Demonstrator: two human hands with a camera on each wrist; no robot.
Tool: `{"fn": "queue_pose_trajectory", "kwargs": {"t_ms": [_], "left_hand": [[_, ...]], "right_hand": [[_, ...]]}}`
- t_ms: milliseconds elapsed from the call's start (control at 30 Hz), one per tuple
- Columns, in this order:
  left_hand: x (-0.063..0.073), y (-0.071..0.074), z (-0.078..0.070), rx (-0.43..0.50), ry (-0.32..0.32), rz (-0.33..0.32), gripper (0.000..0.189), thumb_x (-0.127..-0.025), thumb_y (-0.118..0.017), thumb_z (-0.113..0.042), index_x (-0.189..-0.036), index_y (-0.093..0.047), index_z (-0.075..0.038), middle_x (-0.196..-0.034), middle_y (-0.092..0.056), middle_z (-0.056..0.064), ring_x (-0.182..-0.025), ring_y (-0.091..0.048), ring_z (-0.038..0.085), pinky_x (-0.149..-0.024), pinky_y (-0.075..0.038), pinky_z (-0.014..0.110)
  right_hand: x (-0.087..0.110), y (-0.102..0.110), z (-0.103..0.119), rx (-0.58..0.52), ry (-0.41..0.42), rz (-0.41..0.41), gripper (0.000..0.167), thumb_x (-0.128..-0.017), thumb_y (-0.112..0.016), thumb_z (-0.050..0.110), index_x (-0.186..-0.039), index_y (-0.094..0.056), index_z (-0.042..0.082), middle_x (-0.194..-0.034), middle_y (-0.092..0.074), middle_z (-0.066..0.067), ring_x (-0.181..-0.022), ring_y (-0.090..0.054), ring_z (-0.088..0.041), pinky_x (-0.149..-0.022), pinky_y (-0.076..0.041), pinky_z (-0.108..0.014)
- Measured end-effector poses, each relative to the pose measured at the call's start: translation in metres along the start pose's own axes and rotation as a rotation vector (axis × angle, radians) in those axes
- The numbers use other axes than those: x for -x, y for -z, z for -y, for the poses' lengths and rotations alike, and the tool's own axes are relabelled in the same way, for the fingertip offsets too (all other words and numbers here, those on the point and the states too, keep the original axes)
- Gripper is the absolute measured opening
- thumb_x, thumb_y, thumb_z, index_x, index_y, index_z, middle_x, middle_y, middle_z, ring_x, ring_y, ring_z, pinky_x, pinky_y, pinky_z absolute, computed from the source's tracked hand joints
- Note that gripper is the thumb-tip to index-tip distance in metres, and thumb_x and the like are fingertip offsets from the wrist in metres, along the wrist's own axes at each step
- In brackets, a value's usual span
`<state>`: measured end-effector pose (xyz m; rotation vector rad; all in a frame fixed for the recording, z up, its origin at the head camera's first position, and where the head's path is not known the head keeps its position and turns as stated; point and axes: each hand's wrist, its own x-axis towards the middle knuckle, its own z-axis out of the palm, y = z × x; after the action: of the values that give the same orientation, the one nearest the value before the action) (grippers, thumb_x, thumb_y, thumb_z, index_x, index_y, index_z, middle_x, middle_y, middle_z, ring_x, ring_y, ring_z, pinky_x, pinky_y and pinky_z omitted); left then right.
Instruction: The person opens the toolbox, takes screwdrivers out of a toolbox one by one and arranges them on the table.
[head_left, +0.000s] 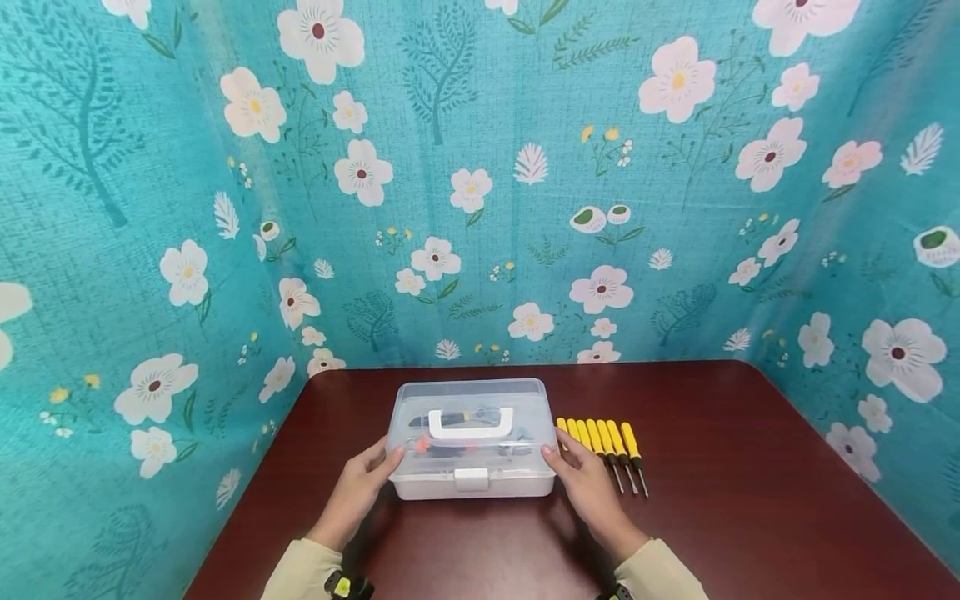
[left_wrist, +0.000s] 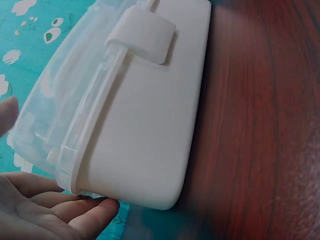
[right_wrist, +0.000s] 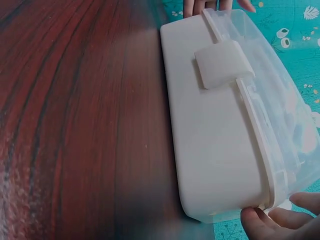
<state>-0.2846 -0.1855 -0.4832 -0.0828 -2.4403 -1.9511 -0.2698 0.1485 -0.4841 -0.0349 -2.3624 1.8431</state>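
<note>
A white storage box (head_left: 423,487) with a clear lid (head_left: 468,390) sits on the table, its lid down. A white handle (head_left: 471,432) lies on top and a white latch (head_left: 471,479) is at the front. Dark and orange items show dimly through the lid. My left hand (head_left: 362,482) grips the left end, thumb by the lid's edge; in the left wrist view its fingers (left_wrist: 95,217) touch below the rim. On the opposite end, my right hand (head_left: 590,487) holds the box (right_wrist: 215,145) likewise, with fingertips (right_wrist: 252,220) under the rim in the right wrist view.
Several yellow-handled screwdrivers (head_left: 630,442) lie in a row just right of the box, partly behind my right hand. The dark red wooden table (head_left: 720,500) ends at a teal floral curtain (head_left: 480,275) at the back and sides.
</note>
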Motion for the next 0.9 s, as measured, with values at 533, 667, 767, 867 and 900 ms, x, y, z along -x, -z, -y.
{"fn": "queue_pose_trajectory", "kwargs": {"t_ms": [533,667,767,867,900], "left_hand": [[-0.001,0.002,0.005,-0.039,-0.042,-0.01,0.063,-0.097,-0.06,-0.035,-0.146,-0.041,-0.001,-0.143,-0.047,0.015,-0.132,-0.043,0.026,-0.105,-0.034,0.048],[-0.007,0.001,0.006,-0.022,-0.045,-0.002,0.06,-0.098,-0.059,-0.035,-0.147,-0.041,-0.004,-0.143,-0.048,0.013,-0.132,-0.044,0.026,-0.105,-0.034,0.047],[-0.012,0.0,0.007,-0.022,-0.049,-0.01,0.061,-0.098,-0.059,-0.036,-0.146,-0.042,-0.003,-0.144,-0.048,0.013,-0.133,-0.043,0.025,-0.106,-0.033,0.047],[-0.018,-0.001,0.007,-0.036,-0.044,-0.02,0.064,-0.097,-0.059,-0.039,-0.146,-0.041,-0.002,-0.144,-0.047,0.013,-0.133,-0.042,0.024,-0.107,-0.032,0.047],[-0.02,-0.001,0.007,-0.039,-0.047,-0.018,0.066,-0.097,-0.059,-0.041,-0.146,-0.041,-0.001,-0.144,-0.047,0.014,-0.133,-0.042,0.025,-0.107,-0.031,0.048]], "right_hand": [[-0.004,-0.004,0.001,0.044,-0.007,0.003,0.067,-0.092,-0.065,0.045,-0.143,-0.048,0.005,-0.142,-0.049,-0.018,-0.123,-0.052,-0.034,-0.098,-0.043,-0.051],[-0.008,-0.003,0.002,0.045,-0.015,0.014,0.072,-0.091,-0.064,0.05,-0.144,-0.046,0.005,-0.144,-0.046,-0.017,-0.125,-0.05,-0.035,-0.099,-0.041,-0.052],[-0.013,-0.003,0.003,0.046,-0.028,0.025,0.072,-0.092,-0.063,0.049,-0.145,-0.045,0.005,-0.145,-0.045,-0.017,-0.126,-0.049,-0.036,-0.099,-0.041,-0.052],[-0.019,-0.003,0.004,0.026,-0.038,0.036,0.068,-0.093,-0.064,0.043,-0.145,-0.044,0.004,-0.145,-0.045,-0.018,-0.127,-0.049,-0.036,-0.1,-0.04,-0.052],[-0.021,-0.002,0.005,0.018,-0.041,0.039,0.067,-0.094,-0.064,0.041,-0.145,-0.044,0.004,-0.145,-0.045,-0.018,-0.127,-0.048,-0.036,-0.101,-0.039,-0.052]]}}
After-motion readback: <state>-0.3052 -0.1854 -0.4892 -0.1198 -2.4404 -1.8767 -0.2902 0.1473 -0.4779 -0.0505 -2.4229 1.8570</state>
